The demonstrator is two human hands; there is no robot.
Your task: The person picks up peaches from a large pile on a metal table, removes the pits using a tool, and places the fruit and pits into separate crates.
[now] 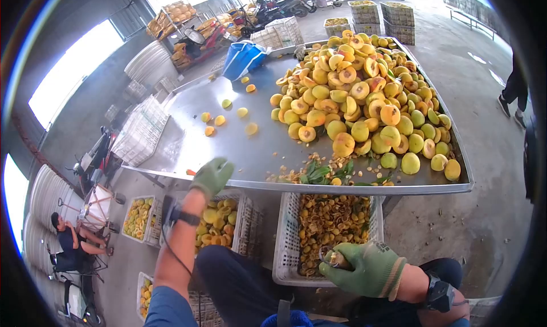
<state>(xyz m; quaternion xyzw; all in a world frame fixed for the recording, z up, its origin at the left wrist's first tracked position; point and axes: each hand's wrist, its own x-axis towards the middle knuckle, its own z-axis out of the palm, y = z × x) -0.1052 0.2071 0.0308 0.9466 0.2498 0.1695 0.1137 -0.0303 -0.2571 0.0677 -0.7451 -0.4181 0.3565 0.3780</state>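
My left hand (213,176), in a green glove, is over the front edge of the metal table (176,107), its slightly blurred fingers apart and nothing visible in them. Up and right of it is a blurred peach half (251,129), near several other halves on the metal. My right hand (362,269), also gloved, is closed around a small tool with a curved metal end (337,260), above the crate (283,256) of pits and scraps. A large pile of yellow-orange peaches (359,90), many of them halved, covers the table's right side.
A blue bucket (244,59) lies tipped at the table's back edge. Crates of peaches (216,221) stand below the front edge. Pits and green leaves (319,172) lie near that edge. One person (71,241) sits at the far left; another person's legs (515,90) show at right.
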